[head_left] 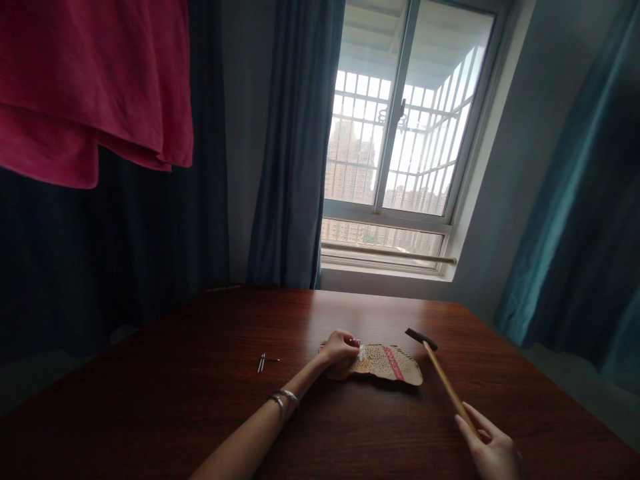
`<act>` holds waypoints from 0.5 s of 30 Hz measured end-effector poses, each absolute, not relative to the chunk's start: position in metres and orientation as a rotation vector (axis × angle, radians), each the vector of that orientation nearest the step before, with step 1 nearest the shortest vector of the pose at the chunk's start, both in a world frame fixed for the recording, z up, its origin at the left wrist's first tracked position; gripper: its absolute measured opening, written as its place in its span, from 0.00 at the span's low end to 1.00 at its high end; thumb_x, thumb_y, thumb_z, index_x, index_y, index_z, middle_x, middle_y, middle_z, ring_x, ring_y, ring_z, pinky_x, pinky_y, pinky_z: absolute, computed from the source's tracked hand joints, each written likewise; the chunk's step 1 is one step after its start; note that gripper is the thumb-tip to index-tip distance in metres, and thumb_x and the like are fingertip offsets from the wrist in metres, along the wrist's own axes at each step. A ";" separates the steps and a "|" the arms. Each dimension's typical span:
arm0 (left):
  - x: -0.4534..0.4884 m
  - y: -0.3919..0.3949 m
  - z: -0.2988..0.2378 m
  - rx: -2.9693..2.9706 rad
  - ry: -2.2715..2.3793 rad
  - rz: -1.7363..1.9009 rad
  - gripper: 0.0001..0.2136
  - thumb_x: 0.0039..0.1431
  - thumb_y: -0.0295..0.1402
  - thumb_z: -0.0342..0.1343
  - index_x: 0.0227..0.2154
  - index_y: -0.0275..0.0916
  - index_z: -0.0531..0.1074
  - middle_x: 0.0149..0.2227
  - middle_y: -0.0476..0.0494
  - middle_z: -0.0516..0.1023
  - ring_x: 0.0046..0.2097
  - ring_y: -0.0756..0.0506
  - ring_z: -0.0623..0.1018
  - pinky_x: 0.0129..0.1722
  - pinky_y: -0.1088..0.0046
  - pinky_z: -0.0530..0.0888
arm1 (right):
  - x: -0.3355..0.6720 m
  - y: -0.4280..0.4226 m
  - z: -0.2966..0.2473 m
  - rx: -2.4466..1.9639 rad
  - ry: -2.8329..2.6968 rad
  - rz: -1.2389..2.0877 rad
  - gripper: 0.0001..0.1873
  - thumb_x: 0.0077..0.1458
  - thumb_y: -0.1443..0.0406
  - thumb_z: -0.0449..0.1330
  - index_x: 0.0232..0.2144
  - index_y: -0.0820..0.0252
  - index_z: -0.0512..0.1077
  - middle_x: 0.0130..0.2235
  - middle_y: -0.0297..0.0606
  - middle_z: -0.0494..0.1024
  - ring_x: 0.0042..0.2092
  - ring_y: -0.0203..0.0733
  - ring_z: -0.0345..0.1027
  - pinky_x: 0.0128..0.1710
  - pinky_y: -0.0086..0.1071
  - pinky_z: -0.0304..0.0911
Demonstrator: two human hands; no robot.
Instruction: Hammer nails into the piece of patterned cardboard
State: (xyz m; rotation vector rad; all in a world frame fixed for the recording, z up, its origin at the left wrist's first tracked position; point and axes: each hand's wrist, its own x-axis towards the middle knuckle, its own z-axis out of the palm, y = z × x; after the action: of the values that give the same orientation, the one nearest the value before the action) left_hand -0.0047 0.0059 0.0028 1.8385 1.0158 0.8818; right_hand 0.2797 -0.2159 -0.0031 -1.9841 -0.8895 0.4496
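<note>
A flat light wooden piece (387,365) with many small holes and a pink stripe lies on the dark wooden table (200,400). My left hand (340,348) rests on its left end, fingers curled and pinched together; what they hold is too small to make out. My right hand (493,448) grips the end of a hammer's wooden handle (447,383). The dark hammer head (421,338) hovers just right of and above the wooden piece. Silver bracelets (284,399) circle my left wrist.
Loose nails (264,361) lie on the table left of my left hand. Behind the table is a barred window (395,133) with blue curtains (295,147) on both sides. A red cloth (95,87) hangs at the upper left.
</note>
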 end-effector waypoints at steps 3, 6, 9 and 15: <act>-0.008 0.007 0.002 1.838 0.982 0.871 0.11 0.36 0.33 0.59 0.25 0.31 0.76 0.23 0.49 0.74 0.26 0.51 0.70 0.25 0.79 0.62 | 0.292 -0.215 -0.014 -2.062 -0.920 0.404 0.31 0.41 0.50 0.56 0.45 0.60 0.71 0.33 0.45 0.79 0.37 0.53 0.71 0.37 0.38 0.64; -0.009 0.010 -0.001 1.817 0.928 0.865 0.13 0.36 0.32 0.60 0.28 0.31 0.76 0.26 0.48 0.75 0.29 0.50 0.71 0.27 0.79 0.65 | 0.297 -0.214 -0.019 -2.100 -0.946 0.386 0.31 0.42 0.49 0.54 0.46 0.60 0.71 0.35 0.45 0.78 0.38 0.53 0.71 0.37 0.39 0.64; -0.009 0.013 -0.003 1.759 0.884 0.884 0.18 0.36 0.33 0.62 0.34 0.32 0.75 0.30 0.44 0.77 0.33 0.48 0.73 0.31 0.77 0.67 | 0.298 -0.214 -0.018 -2.131 -0.967 0.364 0.30 0.42 0.49 0.54 0.45 0.59 0.71 0.36 0.46 0.78 0.38 0.54 0.71 0.37 0.39 0.64; -0.011 0.010 0.004 1.695 0.879 1.014 0.19 0.47 0.43 0.54 0.37 0.33 0.74 0.33 0.41 0.77 0.36 0.46 0.74 0.36 0.73 0.68 | 0.300 -0.213 -0.015 -2.232 -1.025 0.290 0.29 0.43 0.49 0.52 0.44 0.56 0.71 0.34 0.46 0.79 0.35 0.54 0.72 0.34 0.39 0.64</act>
State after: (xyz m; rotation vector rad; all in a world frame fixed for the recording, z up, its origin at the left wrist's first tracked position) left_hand -0.0110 0.0103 0.0038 1.6949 0.8794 1.0135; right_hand 0.2995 -0.2132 -0.0151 -2.2325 -1.0255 0.2904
